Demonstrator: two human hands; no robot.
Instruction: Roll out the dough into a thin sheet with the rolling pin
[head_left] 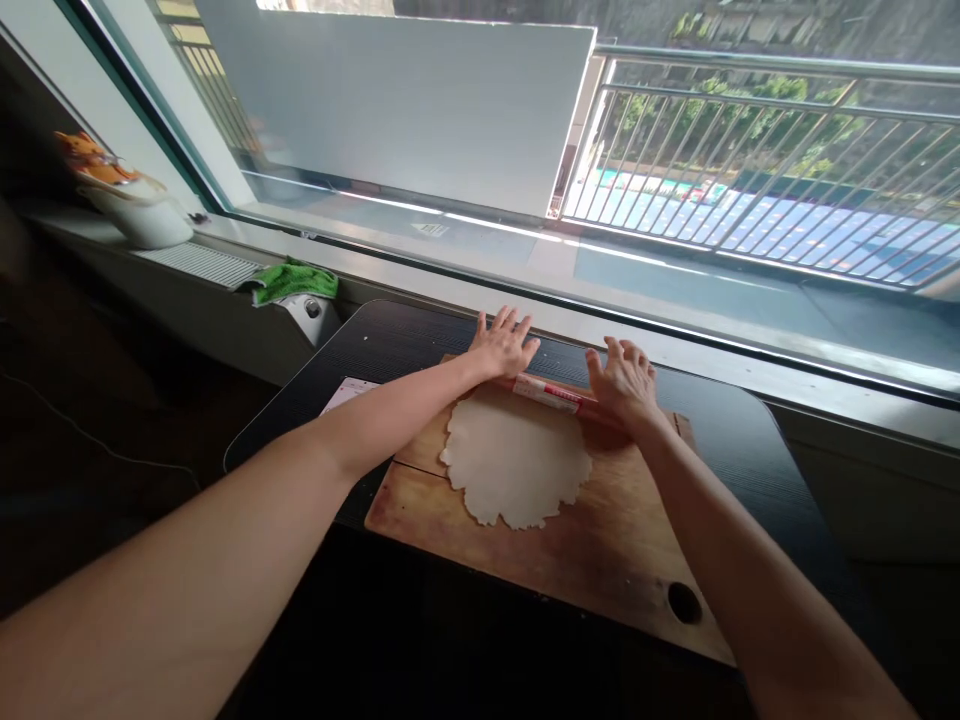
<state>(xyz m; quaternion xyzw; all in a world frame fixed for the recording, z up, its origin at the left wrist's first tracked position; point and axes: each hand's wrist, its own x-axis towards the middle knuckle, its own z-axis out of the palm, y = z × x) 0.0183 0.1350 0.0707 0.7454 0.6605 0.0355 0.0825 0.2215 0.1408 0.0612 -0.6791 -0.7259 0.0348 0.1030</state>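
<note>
A flat sheet of pale dough [517,465] with a ragged edge lies on a wooden board [435,510]. Across its far edge rests a rolling pin [551,393] with a red and white label. My left hand [504,345] presses on the pin's left part with its palm, fingers stretched out and spread. On the pin's right part lies my right hand [624,380], its fingers apart and slightly bent. Neither hand wraps round the pin, and both palms hide its ends.
The board sits on a dark table [750,450] by a window. A pale card or paper [349,392] lies left of the board. A green cloth [296,282] and a white pot [146,212] with an orange toy [94,158] are at the left along the sill.
</note>
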